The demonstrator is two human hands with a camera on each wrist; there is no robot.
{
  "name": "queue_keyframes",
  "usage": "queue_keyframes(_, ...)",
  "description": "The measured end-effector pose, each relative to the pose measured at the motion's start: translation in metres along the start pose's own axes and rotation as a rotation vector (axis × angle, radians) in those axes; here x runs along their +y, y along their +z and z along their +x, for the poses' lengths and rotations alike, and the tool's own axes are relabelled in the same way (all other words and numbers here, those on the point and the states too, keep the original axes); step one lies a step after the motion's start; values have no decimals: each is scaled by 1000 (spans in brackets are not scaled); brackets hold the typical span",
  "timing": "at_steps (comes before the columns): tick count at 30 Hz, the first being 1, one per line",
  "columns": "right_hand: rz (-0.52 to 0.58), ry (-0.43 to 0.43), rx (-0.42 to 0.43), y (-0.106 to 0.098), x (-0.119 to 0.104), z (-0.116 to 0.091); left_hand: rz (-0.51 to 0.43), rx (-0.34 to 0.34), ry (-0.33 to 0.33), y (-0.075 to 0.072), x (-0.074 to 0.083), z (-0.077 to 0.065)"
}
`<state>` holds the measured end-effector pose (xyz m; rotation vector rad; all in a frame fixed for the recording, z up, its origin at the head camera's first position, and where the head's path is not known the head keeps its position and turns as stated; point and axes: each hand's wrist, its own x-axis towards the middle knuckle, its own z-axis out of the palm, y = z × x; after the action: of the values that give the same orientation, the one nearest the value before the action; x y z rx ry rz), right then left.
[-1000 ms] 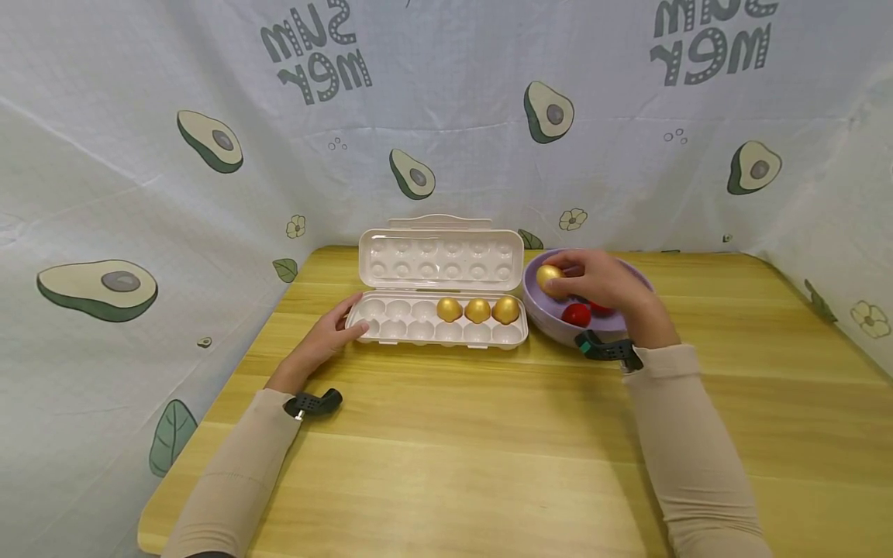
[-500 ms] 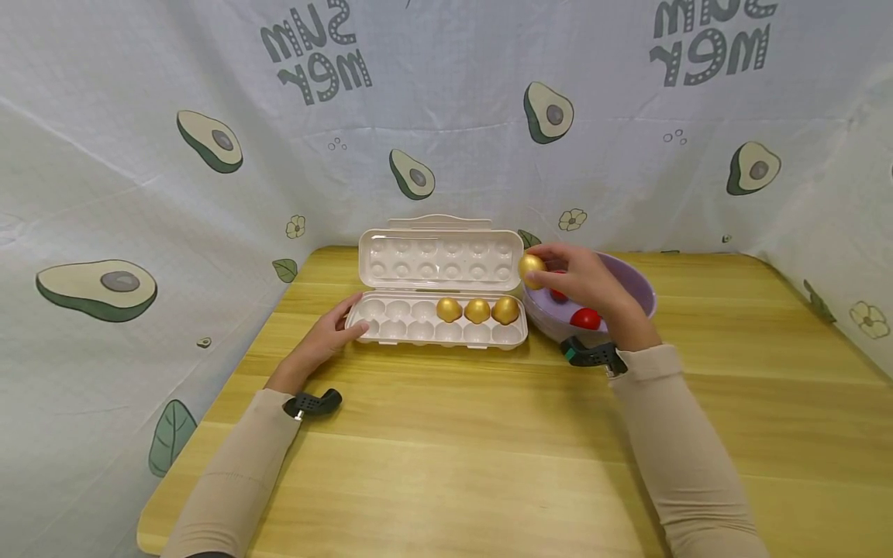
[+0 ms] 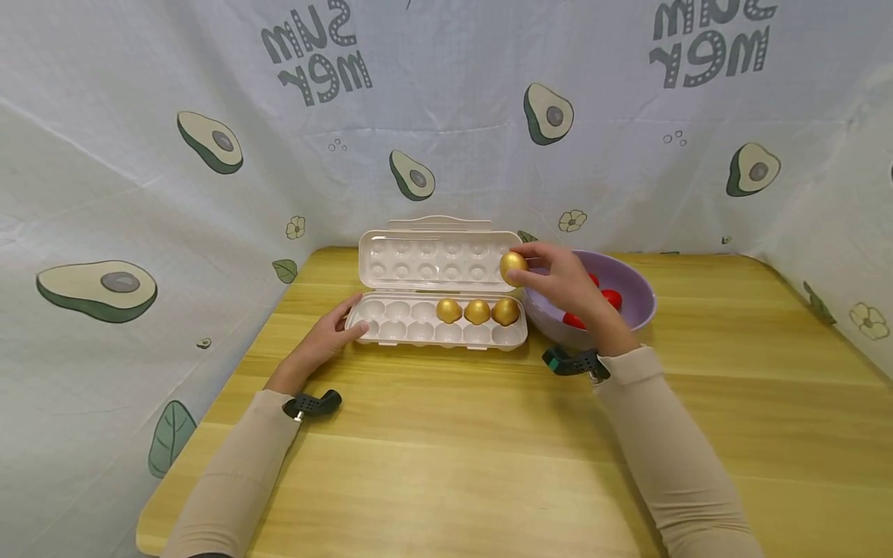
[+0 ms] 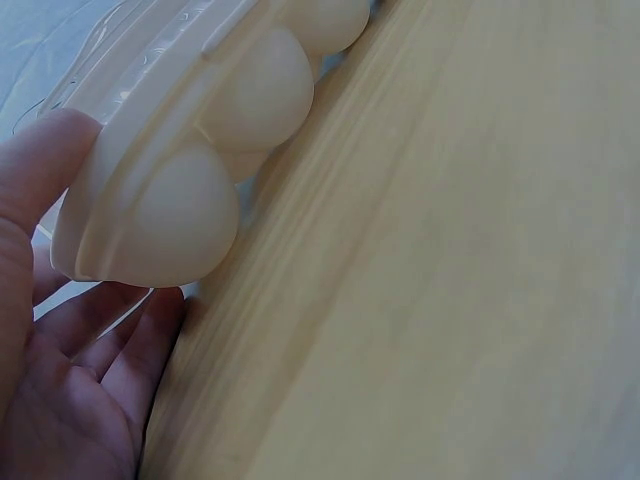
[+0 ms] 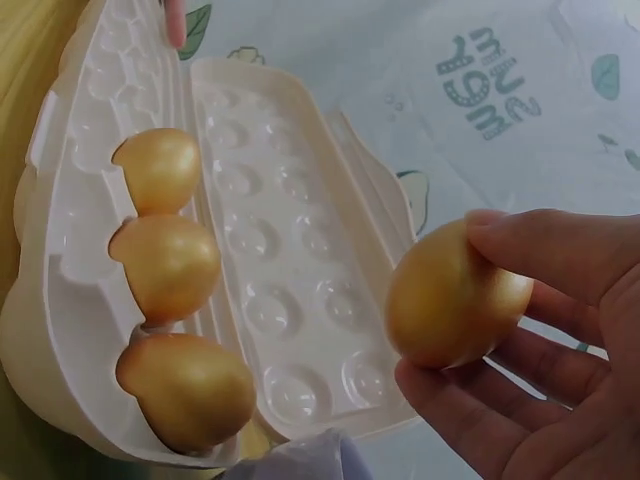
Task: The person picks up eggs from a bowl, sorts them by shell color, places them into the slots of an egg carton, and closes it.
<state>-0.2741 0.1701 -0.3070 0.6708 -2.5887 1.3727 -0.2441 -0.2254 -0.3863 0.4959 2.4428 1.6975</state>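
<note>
A pale egg carton (image 3: pixel 432 342) lies on the table with its lid (image 3: pixel 441 287) raised at the back. Three golden eggs (image 3: pixel 477 311) sit in the right half of its back row. At the carton's left end my left hand (image 3: pixel 322 339) grips it, the thumb over the rim and the fingers under and behind it in the left wrist view. My right hand (image 3: pixel 561 280) pinches another golden egg (image 5: pixel 445 300) between thumb and fingertips. In the head view that egg overlaps the lid's right edge, above the rightmost seated egg.
A purple bowl (image 3: pixel 638 288) with red objects (image 3: pixel 612 299) in it stands right beside the carton, partly behind my right hand. The wooden table (image 3: pixel 446 449) ends at a hanging printed cloth (image 3: pixel 474 116) at the back.
My right hand has moved left from over the bowl, carrying the golden egg out to the lid's right edge. More of the red objects now show. My left hand has stayed in place.
</note>
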Motion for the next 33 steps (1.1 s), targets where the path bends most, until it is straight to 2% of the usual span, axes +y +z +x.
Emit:
queue_keyframes(3, 11, -8, 0, 3, -3, 0, -9, 10, -2, 2, -3, 4)
queue_keyframes(7, 36, -10, -5, 11, -7, 2, -12, 14, 8, 2, -17, 13)
queue_keyframes(10, 92, 16, -27, 20, -9, 3, 23, 14, 8, 3, -29, 17)
queue_keyframes(13, 154, 32, -52, 32, -11, 6, 60, 33, 11, 3, -34, 15)
queue_keyframes(15, 190, 31, -53, 39, -16, 10, 69, 43, 14, 1, -34, 13)
queue_keyframes(18, 200, -23, -45, 47, -29, 14, 78, 53, 13, -3, -31, 10)
queue_keyframes(21, 176, -59, -33, 53, -36, 14, 60, 34, 1, -2, -24, 8)
queue_keyframes(28, 184, -27, 4, 78, -19, 30, 40, 10, -2, 0, 0, -1)
queue_keyframes(30, 202, -33, 21, 84, -17, 33, 41, 12, -1, -1, 0, 0)
queue_keyframes(33, 238, -38, 39, 90, -21, 32, 40, 24, -2, -2, -12, 4)
